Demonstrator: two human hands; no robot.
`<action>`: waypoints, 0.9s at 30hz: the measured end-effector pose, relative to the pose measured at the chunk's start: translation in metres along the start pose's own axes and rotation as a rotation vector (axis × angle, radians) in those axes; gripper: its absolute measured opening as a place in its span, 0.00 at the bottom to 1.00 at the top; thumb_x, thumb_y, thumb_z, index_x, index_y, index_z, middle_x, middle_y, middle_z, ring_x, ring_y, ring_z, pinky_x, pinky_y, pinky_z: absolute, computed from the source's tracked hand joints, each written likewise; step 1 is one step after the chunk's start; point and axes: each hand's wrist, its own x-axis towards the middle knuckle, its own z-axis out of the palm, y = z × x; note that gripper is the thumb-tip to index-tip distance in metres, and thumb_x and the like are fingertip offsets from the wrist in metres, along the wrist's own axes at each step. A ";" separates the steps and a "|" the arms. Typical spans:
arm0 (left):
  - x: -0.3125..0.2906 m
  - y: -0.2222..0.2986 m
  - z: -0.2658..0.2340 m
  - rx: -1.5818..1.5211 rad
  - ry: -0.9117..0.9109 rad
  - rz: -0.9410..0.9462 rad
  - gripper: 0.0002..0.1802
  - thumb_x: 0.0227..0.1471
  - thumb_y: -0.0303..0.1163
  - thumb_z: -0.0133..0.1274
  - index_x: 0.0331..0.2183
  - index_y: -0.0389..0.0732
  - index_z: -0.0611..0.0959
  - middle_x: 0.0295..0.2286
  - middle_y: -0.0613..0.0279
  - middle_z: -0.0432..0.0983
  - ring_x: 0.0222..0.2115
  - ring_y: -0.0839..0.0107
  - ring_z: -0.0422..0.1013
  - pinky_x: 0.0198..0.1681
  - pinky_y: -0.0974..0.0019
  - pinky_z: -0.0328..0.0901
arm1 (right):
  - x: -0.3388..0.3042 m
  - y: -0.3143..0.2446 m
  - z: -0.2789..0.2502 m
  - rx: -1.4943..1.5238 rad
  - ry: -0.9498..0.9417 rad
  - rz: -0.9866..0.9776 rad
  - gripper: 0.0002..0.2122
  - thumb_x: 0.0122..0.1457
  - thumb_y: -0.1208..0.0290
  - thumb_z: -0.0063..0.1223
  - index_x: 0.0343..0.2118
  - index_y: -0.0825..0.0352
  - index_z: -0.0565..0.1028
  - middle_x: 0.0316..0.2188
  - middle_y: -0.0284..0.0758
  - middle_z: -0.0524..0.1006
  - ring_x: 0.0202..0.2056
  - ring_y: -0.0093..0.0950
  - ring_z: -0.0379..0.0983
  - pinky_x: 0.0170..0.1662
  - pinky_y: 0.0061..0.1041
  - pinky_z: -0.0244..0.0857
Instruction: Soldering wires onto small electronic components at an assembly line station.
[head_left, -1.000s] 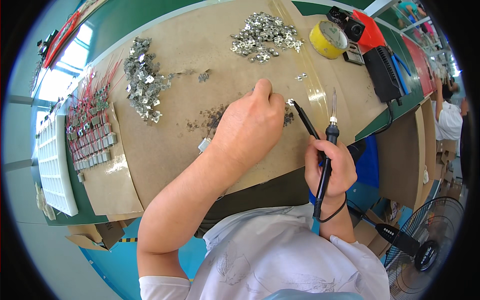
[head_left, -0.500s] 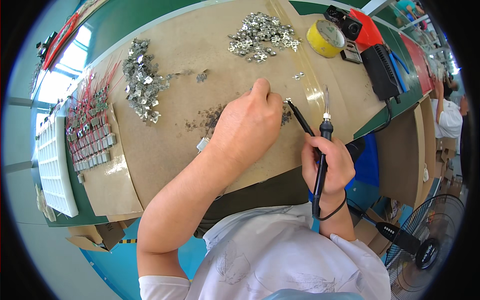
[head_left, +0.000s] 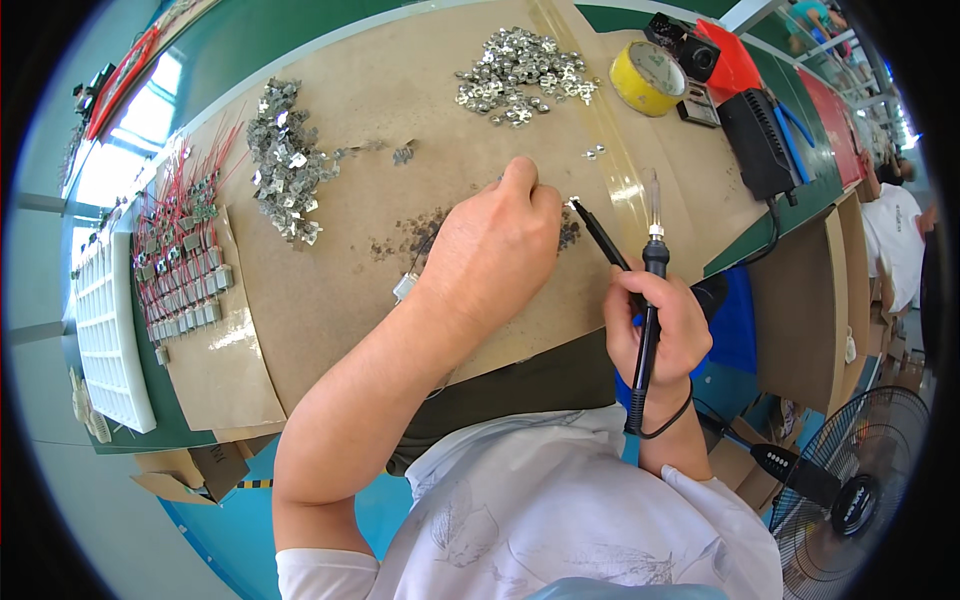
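My left hand point(head_left: 492, 232) is closed above the brown paper, knuckles up; its fingertips and whatever they pinch are hidden. A small silver-white part point(head_left: 404, 287) shows beside its wrist, and small dark flakes point(head_left: 412, 234) lie around it. In my right hand point(head_left: 662, 330) are two tools: a black soldering iron point(head_left: 648, 330), its bare tip pointing away from me, and black tweezers point(head_left: 600, 237) reaching toward my left hand. At the tweezers' tip is a tiny shiny metal piece point(head_left: 573, 203), close to my left fingers.
Brown paper point(head_left: 330, 350) covers the green table. Piles of metal tabs point(head_left: 285, 165) and small metal parts point(head_left: 520, 75) lie farther off. Red-wired parts point(head_left: 185, 270) and a white tray point(head_left: 108, 340) stand left; yellow tape point(head_left: 648, 78) and a black device point(head_left: 760, 145) stand right. A fan point(head_left: 850, 490) is lower right.
Both hands keep nearly the same pose; the soldering iron has shifted very slightly right. At the far right, a person in white has moved.
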 end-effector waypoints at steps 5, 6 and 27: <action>-0.001 -0.002 0.002 0.002 0.002 0.009 0.07 0.59 0.29 0.60 0.35 0.35 0.82 0.36 0.51 0.72 0.30 0.50 0.77 0.34 0.53 0.74 | 0.001 0.010 -0.007 -0.079 0.010 0.001 0.13 0.50 0.88 0.69 0.37 0.66 0.80 0.28 0.42 0.84 0.22 0.33 0.76 0.28 0.26 0.70; -0.001 -0.003 0.002 0.002 0.007 0.012 0.07 0.59 0.29 0.60 0.35 0.35 0.83 0.36 0.51 0.72 0.30 0.50 0.77 0.34 0.53 0.74 | 0.004 0.017 -0.009 -0.121 0.016 -0.020 0.13 0.50 0.87 0.69 0.37 0.66 0.81 0.29 0.42 0.84 0.23 0.34 0.77 0.29 0.27 0.71; -0.007 0.003 -0.016 -0.096 -0.050 0.130 0.09 0.56 0.31 0.60 0.29 0.35 0.83 0.32 0.50 0.74 0.29 0.48 0.77 0.36 0.49 0.74 | 0.075 0.088 0.006 -0.149 -0.053 -0.244 0.16 0.56 0.87 0.60 0.47 0.68 0.82 0.29 0.42 0.79 0.31 0.41 0.74 0.37 0.35 0.69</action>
